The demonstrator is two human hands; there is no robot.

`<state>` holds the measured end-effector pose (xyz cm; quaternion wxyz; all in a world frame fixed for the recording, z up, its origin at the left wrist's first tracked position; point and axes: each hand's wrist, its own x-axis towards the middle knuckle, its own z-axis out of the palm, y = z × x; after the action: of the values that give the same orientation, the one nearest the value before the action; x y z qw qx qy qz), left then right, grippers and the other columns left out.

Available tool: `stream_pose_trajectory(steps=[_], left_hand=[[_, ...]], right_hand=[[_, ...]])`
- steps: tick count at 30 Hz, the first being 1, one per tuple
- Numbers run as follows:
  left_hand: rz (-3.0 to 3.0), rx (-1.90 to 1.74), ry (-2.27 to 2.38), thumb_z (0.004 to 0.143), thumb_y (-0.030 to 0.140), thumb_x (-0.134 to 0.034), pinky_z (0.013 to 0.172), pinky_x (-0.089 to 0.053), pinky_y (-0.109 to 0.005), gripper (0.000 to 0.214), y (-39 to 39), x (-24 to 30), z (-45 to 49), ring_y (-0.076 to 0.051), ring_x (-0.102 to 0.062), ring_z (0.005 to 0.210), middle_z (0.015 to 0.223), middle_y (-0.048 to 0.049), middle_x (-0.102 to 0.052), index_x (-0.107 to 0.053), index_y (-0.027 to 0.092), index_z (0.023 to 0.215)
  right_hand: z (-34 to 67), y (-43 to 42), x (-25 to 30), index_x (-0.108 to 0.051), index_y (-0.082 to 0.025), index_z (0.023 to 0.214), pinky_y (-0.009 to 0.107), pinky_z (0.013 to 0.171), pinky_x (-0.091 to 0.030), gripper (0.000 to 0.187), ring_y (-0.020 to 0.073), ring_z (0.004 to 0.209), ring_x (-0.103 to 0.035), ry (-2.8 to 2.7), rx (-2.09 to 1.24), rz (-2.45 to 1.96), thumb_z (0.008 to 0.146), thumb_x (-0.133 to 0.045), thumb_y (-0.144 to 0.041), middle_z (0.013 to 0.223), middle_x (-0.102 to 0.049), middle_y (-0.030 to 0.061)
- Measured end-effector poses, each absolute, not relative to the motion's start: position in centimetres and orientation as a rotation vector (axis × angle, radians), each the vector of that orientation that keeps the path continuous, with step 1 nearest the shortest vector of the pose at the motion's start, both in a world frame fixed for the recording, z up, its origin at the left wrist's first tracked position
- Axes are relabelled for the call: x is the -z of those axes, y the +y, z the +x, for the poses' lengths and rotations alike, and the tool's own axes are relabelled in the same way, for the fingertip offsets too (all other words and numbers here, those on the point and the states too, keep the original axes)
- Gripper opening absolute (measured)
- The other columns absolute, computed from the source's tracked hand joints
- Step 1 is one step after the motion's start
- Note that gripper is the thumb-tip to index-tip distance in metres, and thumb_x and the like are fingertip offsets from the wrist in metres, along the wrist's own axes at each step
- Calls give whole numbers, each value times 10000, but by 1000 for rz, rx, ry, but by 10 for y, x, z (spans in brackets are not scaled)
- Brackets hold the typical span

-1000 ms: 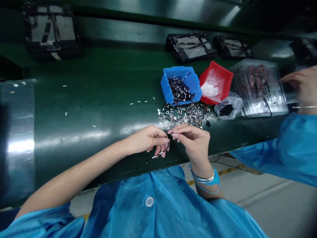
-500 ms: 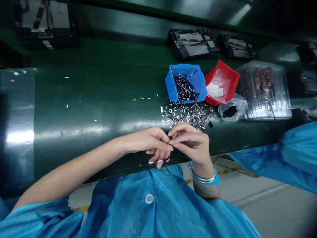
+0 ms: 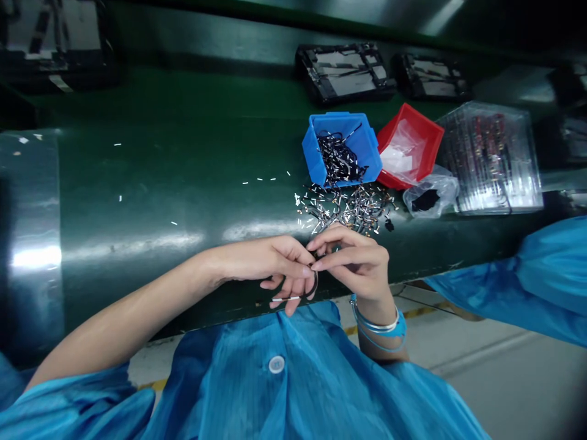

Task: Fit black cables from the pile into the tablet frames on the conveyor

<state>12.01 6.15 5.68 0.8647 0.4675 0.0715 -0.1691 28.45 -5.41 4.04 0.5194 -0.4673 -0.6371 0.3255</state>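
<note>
Wire, lower centre at worktop edge: I see it curled tighter vs 1 s ago. Left hand & right hand fingers pinch it, tips touching.

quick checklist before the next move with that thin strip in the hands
1. Both hands on the part: ok. The left hand and right hand meet fingertip to fingertip on the thin black strip.
2. Exact pinch point: cannot tell, the fingers hide it.
3. Strip's pale end free: ok, it sticks out below the left hand, touching nothing.
4. Spare parts contained: not ok. A loose pile lies spilled on the table in front of the blue bin.
5. Blue bin upright: ok, with more strips inside.
6. Neighbour clear: ok, the blue sleeve is well apart on the right.
</note>
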Motion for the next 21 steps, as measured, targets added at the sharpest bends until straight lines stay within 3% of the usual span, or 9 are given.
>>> stream_pose_trajectory(steps=[6, 14, 21], left_hand=[[1064, 387, 196, 890, 220, -478, 352, -232, -161, 219, 62, -57, 118, -79, -529, 381, 547, -47, -657, -635, 110, 785], [1041, 370, 206, 880, 254, -530, 351, -240, -158, 208, 65, -57, 118, -75, -534, 377, 557, -49, -671, -648, 113, 781], [934, 462, 130, 858, 292, -549, 314, -213, -153, 221, 71, -50, 118, -88, -536, 378, 567, -73, -678, -638, 120, 751]], right_hand=[[275, -53, -45, -728, -245, 808, 306, 660, -529, 83, 152, 783, -635, -1446, -796, -1205, 773, -708, -173, 862, -693, 28], [273, -54, -44, -730, -253, 807, 308, 650, -522, 110, 151, 775, -632, -1439, -761, -1232, 780, -698, -150, 848, -691, 25], [278, -51, -42, -745, -299, 914, 343, 658, -508, 256, 162, 795, -626, -1647, -583, -1138, 812, -630, -94, 911, -701, 28]])
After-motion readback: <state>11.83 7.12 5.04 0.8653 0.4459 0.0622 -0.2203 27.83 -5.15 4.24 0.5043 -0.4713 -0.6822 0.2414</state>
